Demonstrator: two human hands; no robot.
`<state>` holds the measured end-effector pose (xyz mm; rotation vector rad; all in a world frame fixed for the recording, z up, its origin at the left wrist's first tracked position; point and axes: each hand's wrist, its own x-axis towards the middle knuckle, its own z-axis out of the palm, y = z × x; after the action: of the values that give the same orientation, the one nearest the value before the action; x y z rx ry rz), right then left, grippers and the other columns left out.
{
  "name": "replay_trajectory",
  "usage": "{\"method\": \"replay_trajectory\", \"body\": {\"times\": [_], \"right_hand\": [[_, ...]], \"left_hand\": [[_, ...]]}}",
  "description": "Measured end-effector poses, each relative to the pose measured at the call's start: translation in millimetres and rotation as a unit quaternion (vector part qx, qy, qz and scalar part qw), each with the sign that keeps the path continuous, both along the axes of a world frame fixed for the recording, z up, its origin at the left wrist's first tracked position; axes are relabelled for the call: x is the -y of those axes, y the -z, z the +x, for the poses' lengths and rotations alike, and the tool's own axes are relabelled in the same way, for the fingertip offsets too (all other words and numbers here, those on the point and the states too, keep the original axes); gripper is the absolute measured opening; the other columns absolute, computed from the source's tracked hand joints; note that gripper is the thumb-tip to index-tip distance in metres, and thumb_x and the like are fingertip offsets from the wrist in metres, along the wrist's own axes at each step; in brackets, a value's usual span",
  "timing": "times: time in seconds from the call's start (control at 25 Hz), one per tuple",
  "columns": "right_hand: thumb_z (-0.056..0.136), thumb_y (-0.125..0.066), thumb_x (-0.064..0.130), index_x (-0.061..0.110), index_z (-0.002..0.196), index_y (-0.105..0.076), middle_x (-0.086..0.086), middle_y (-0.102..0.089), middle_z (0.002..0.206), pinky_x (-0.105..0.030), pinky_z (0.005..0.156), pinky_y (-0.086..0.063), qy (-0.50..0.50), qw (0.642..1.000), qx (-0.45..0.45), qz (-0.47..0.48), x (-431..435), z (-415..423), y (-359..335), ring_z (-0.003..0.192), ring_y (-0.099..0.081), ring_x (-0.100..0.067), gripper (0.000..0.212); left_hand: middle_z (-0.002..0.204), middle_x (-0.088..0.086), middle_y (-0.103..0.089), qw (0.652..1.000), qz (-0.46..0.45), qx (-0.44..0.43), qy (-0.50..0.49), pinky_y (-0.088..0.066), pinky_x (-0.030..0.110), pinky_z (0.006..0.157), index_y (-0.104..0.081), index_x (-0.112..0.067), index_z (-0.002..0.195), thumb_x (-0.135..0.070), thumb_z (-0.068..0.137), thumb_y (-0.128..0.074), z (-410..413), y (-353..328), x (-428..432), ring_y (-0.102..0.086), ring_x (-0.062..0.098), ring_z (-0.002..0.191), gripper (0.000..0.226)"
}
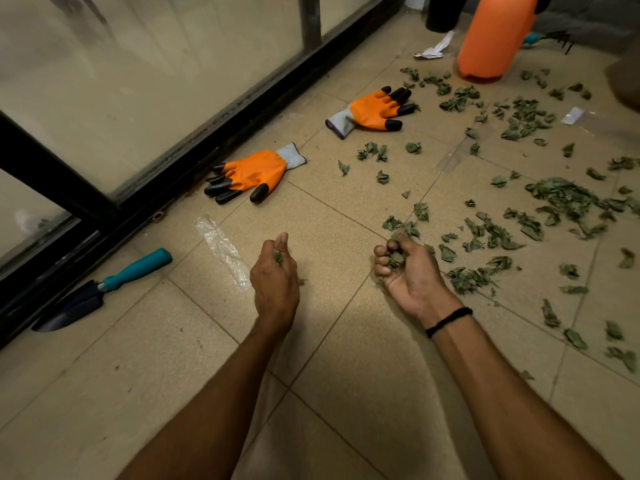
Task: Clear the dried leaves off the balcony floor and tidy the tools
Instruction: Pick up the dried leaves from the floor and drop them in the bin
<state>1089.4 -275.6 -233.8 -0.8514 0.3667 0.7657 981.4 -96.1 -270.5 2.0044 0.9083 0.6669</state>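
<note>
Dried green leaves (pixel 561 199) lie scattered over the tan floor tiles, mostly to the right and far right. My left hand (pixel 275 275) hovers low over the floor at centre, fingers curled round a small clump of leaves. My right hand (pixel 407 268) is palm up beside it and grips a bigger bunch of leaves, next to a small pile (pixel 467 278). Two orange gloves with black fingertips lie on the floor: one near the window frame (pixel 249 176), one farther back (pixel 375 110). A teal-handled trowel (pixel 104 289) lies at the left by the frame.
A black window frame (pixel 194 147) with frosted glass runs along the left. An orange watering can (pixel 491 36) stands at the back right, with a teal-handled hand rake (pixel 550 38) behind it. Clear plastic wrap (pixel 223 249) lies near my left hand; crumpled paper (pixel 434 48) lies far back.
</note>
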Motion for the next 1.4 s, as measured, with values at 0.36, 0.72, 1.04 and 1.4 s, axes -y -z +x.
{"method": "replay_trajectory", "body": {"times": [0.36,0.72,1.04,1.4], "right_hand": [[0.100,-0.044,-0.002,0.002,0.108,-0.059,-0.007,-0.061,0.081,-0.020,0.046,-0.034,-0.016,0.995,0.043,-0.084,-16,-34,4,0.056,-0.046,-0.008,0.018],[0.100,-0.046,0.047,0.007,0.124,-0.045,-0.012,-0.062,0.099,-0.034,0.071,-0.049,-0.088,0.564,0.424,-0.703,23,-35,27,0.091,-0.058,-0.027,0.047],[0.105,-0.036,0.025,0.012,0.106,-0.048,0.003,-0.057,0.078,-0.028,0.055,-0.040,-0.078,0.738,0.396,-0.541,44,-33,9,0.067,-0.054,-0.015,0.017],[0.104,-0.032,0.048,0.004,0.125,-0.049,-0.017,-0.054,0.115,-0.038,0.080,-0.047,-0.143,0.596,0.452,-0.648,10,-23,17,0.098,-0.053,-0.028,0.051]], "left_hand": [[0.062,0.008,-0.061,0.967,-0.222,0.116,-0.044,-0.045,0.032,0.044,-0.065,-0.012,0.101,-0.041,0.104,-0.049,0,-18,16,-0.052,0.022,0.047,0.033],[0.061,0.007,-0.050,0.992,-0.072,0.007,-0.099,-0.037,0.032,0.054,-0.053,-0.006,0.068,-0.054,0.106,-0.028,-11,-34,22,-0.045,0.016,0.055,0.065],[0.072,-0.002,-0.058,0.997,0.015,-0.066,-0.038,-0.045,0.030,0.059,-0.054,-0.018,0.091,-0.055,0.106,-0.027,-28,-37,25,-0.057,0.014,0.063,0.048],[0.089,0.009,-0.061,0.927,0.242,-0.269,0.096,-0.047,0.036,0.059,-0.056,-0.012,0.097,-0.037,0.107,-0.038,-42,5,42,-0.057,0.023,0.069,0.032]]}}
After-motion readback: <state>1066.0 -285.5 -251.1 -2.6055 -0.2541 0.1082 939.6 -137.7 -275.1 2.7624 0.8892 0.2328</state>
